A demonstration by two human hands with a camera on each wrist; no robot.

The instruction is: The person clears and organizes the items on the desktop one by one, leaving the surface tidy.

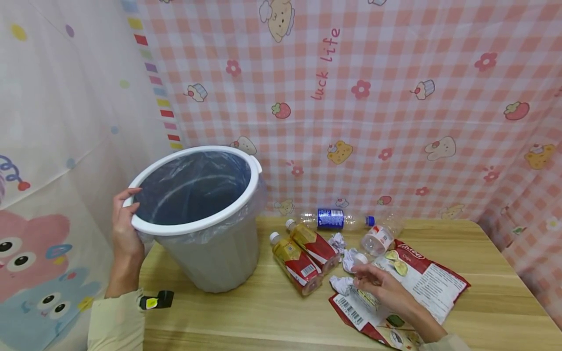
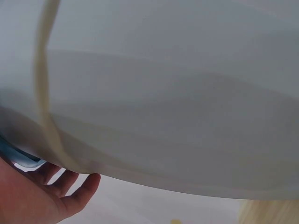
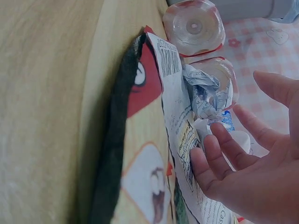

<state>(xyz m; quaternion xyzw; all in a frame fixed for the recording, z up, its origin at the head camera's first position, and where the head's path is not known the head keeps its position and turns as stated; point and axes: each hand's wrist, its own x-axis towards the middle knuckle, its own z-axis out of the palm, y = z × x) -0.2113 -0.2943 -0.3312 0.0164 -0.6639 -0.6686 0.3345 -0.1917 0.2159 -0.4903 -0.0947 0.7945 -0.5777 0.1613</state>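
Note:
My left hand (image 1: 127, 231) grips the white rim of a grey bin (image 1: 215, 268) lined with a clear plastic bag, fingers hooked over the edge. In the left wrist view the bin's wall (image 2: 177, 116) fills most of the picture, the fingers (image 2: 88, 186) at its lower left. My right hand (image 1: 388, 290) hovers over a red and white snack bag (image 1: 441, 285), beside several crumpled paper balls (image 1: 340, 284). Its fingers are loosely bent, thumb apart. In the right wrist view a paper ball (image 3: 205, 91) lies past the fingertips, with nothing in the palm.
Two bottles with red and yellow labels (image 1: 300, 268) lie between the bin and the paper. Behind them are a clear bottle with a blue label (image 1: 330, 219) and another clear bottle (image 1: 378, 239). A checked pink curtain (image 1: 351, 122) closes off the back of the wooden table (image 1: 496, 302).

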